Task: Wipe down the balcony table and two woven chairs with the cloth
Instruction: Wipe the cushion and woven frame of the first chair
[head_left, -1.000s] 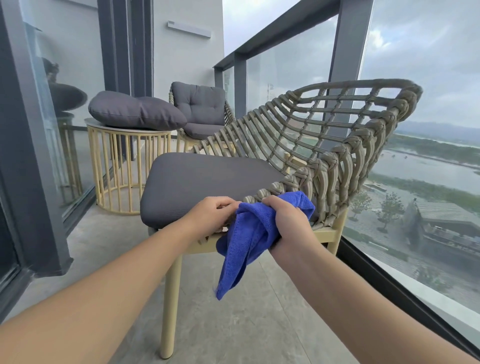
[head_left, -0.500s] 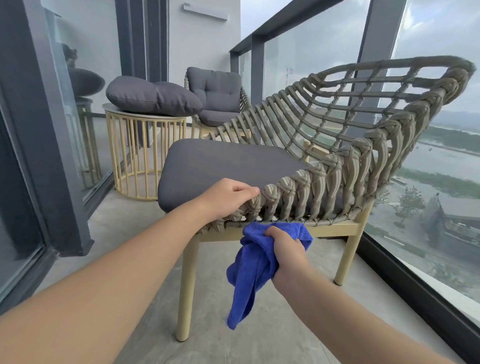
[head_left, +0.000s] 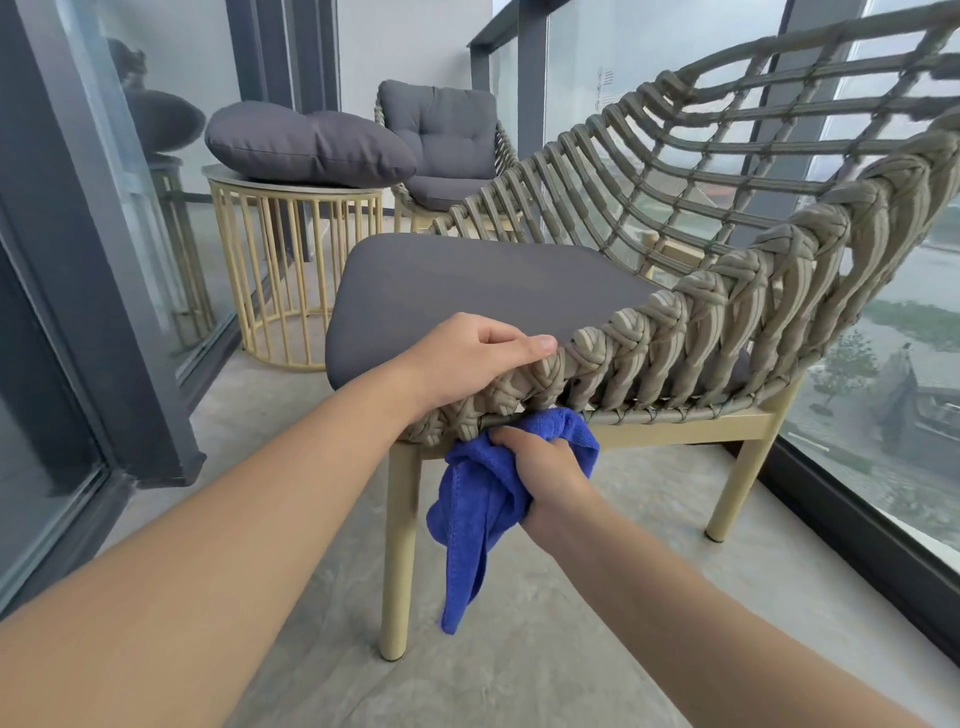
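Having dropped from the weave to the frame rail at 6 o'clock, our right hand (head_left: 545, 467) is gripping the bunched cloth (head_left: 480, 512) while our left hand (head_left: 467, 358) is clasping the near chair (head_left: 675, 332), whose braids could be snagging the dangling tail.

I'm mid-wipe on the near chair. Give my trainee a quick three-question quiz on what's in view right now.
1. True or false: the right hand grips the blue cloth against the lower edge of the near woven chair.
2. What does the left hand rest on? A) the round slatted table B) the near chair's woven rim C) the balcony railing
3. What lies on top of the round slatted table?

Key: 1. True. 2. B. 3. A grey cushion.
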